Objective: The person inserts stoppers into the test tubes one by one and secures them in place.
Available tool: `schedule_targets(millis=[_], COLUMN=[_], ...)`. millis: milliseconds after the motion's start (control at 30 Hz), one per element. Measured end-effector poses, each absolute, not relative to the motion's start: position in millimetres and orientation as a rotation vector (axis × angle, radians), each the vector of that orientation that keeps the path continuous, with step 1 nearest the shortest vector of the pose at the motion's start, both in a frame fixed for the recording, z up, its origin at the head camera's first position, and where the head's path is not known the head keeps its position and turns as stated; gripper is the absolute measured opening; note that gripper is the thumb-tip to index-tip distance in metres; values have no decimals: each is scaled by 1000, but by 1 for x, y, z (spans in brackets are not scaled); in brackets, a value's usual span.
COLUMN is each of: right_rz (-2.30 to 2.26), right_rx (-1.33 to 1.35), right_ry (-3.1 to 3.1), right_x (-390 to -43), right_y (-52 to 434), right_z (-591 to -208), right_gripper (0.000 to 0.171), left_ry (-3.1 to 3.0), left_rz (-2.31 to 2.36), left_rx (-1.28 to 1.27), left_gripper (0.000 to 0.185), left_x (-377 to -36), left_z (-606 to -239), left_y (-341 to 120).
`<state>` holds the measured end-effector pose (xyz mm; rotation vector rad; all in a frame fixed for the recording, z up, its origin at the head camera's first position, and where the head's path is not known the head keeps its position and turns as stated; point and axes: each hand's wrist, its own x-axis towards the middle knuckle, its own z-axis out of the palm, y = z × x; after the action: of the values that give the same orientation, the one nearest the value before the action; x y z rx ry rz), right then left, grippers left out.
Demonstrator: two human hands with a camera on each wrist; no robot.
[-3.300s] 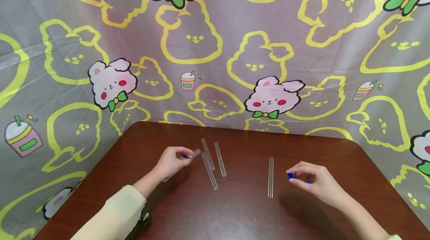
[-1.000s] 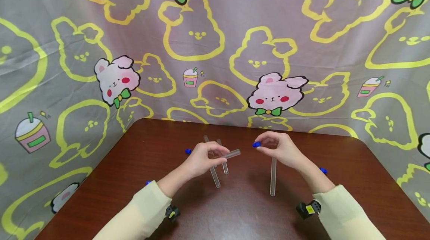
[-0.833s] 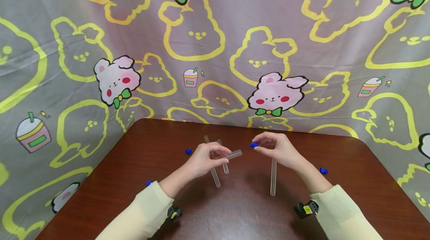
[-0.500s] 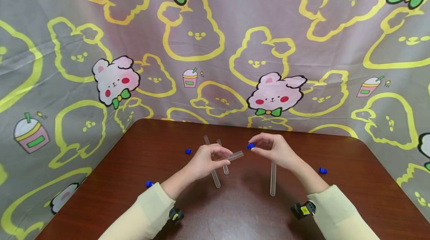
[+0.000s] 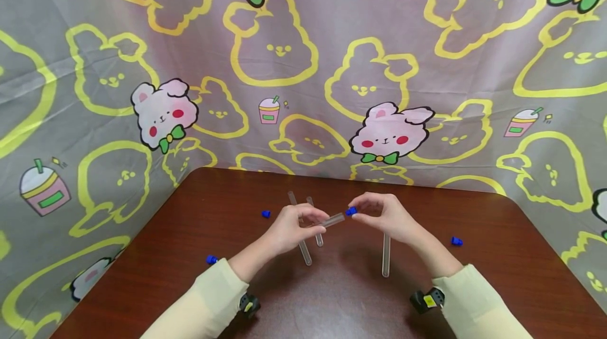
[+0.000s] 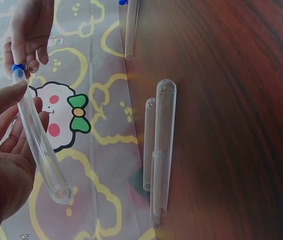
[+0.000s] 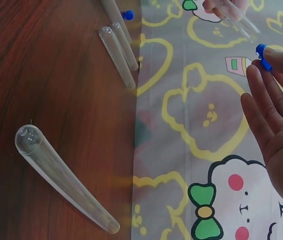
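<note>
Left hand point(image 5: 289, 228) grips clear tube point(image 5: 330, 220) above counter point(image 5: 341, 297), long axis toward 2 o'clock, open mouth meeting blue cap point(image 5: 351, 211) pinched in right hand point(image 5: 386, 218) fingertips, cap at mouth, seating unclear.

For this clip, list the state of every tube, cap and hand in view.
Held tube: gripped by left hand, lifted, cap at its mouth.
Blue cap: pinched by right hand.
Tube under the right hand: lying on table, uncapped.
Loose caps: on table.
</note>
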<state>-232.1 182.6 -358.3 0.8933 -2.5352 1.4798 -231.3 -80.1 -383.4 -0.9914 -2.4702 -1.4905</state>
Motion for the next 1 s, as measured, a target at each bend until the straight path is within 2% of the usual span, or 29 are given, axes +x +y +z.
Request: schedule_targets(millis=[1000], right_rz=[1505], right_rx=[913], right_ry=[-2550], right_x=[-224], right_y=[176], right_z=[-359], right_gripper=[23], left_ry=[-2442], left_rz=[-1538], left_rx=[-1009], left_gripper=[23], left_x=[-225], left_z=[-384], left_y=[-74])
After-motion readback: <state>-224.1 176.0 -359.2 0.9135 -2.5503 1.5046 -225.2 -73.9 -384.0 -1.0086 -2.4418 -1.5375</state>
